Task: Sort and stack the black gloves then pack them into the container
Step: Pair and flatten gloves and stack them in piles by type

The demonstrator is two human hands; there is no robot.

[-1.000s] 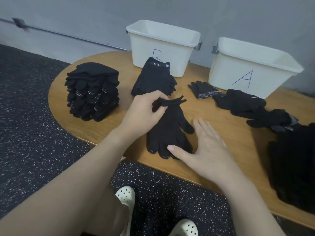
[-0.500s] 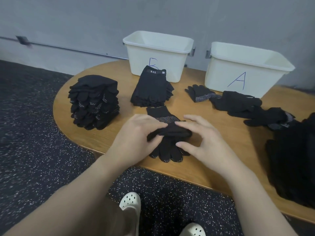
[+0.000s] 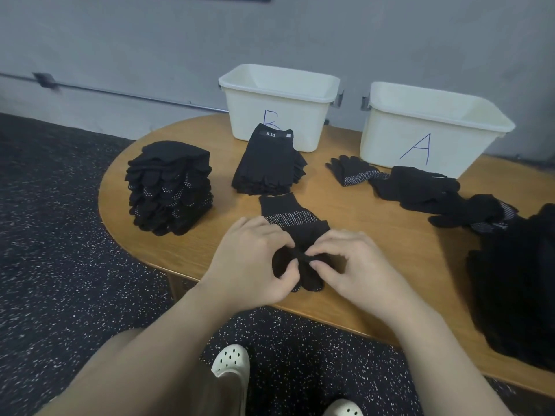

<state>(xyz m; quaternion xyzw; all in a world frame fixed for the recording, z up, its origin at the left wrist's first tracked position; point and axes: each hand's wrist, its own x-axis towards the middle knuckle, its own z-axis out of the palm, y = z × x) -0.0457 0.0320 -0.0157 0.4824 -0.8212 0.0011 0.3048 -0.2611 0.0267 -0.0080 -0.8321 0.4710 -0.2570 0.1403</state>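
Non-task items: support surface, floor, wall, footwear.

A wooden table (image 3: 375, 223) with a rounded left end and light brown grain carries the work items; its near edge runs diagonally toward the lower right corner of the view. Below and to the left of the table lies a dark speckled floor (image 3: 60, 265) with white flecks. Behind the table's far edge stands a grey wall (image 3: 180, 40); a thin metal conduit (image 3: 120, 93) runs horizontally along its lower part, fixed by a small bracket at the left. Beneath the table's near edge, two white perforated clogs (image 3: 231, 364) rest on the floor.
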